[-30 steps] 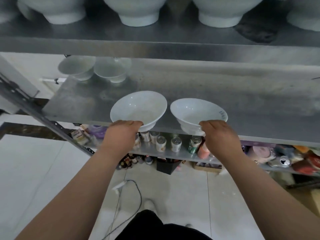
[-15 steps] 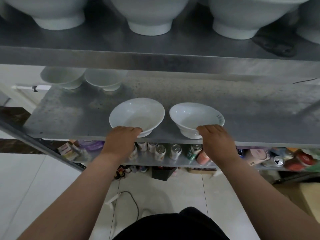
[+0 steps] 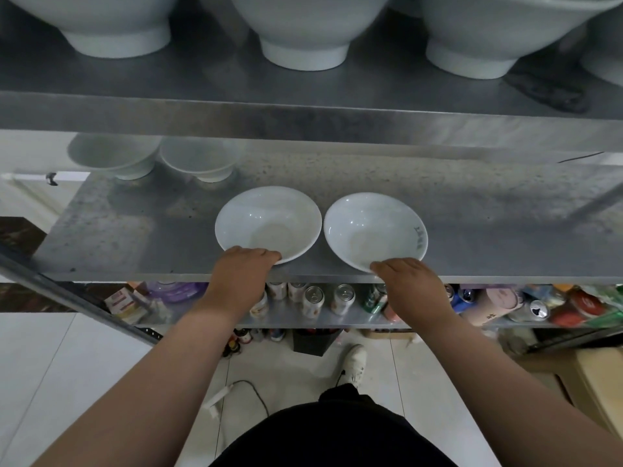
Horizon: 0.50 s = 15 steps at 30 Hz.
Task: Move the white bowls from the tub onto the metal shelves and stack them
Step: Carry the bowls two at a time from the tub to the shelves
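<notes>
Two white bowls stand side by side near the front edge of the middle metal shelf [image 3: 141, 237]. My left hand [image 3: 241, 274] grips the near rim of the left bowl [image 3: 268, 222]. My right hand [image 3: 409, 281] grips the near rim of the right bowl [image 3: 374, 230], which has a small dark mark on its right inner wall. Both bowls rest flat on the shelf. The fingertips of both hands are hidden under the rims. No tub is in view.
Two more white bowls [image 3: 135, 156] sit at the back left of the same shelf. Large white bowls [image 3: 303, 32] line the upper shelf [image 3: 303, 116] overhead. Cans [image 3: 312, 299] and packets crowd the lower shelf. A cable [image 3: 242, 389] lies on the tiled floor.
Both bowls have come down from a tilted, lifted pose to rest flat on the shelf, slightly further in. My view has moved closer and looks more steeply down.
</notes>
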### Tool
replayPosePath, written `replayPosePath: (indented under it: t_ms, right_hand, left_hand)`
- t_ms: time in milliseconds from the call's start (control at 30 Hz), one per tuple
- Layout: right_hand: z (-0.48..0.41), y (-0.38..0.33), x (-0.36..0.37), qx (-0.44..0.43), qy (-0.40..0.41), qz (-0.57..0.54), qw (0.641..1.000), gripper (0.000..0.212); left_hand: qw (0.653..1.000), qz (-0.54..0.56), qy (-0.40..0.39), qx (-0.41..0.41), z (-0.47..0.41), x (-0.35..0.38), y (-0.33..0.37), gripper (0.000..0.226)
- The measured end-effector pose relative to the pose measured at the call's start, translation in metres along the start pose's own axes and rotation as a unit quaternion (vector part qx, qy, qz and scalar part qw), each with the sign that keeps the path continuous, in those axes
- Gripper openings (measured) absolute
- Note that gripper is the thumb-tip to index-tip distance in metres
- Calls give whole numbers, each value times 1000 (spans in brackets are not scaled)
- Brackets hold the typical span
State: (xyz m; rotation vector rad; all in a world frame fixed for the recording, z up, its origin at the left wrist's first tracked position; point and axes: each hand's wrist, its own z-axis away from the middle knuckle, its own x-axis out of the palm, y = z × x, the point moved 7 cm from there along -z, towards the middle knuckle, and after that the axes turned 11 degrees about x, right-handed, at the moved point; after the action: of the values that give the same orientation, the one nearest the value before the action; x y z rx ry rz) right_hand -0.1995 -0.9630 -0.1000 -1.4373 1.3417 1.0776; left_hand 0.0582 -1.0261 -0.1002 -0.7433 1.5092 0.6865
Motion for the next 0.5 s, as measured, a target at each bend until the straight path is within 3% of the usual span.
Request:
replayPosePath:
  t_ms: [167, 400, 500]
  right_hand:
    - [-4, -3, 6, 5, -24, 0, 1000, 67]
    - [18, -12, 23, -2, -5, 17, 1000, 73]
    - [26, -13, 31, -20, -2, 23, 1000, 79]
  left_hand:
    - [1000, 19, -21, 13, -5, 16, -5, 63]
    - [997, -14, 70, 25, 24, 28, 18, 62]
    - [999, -7, 50, 21, 37, 42, 29, 66]
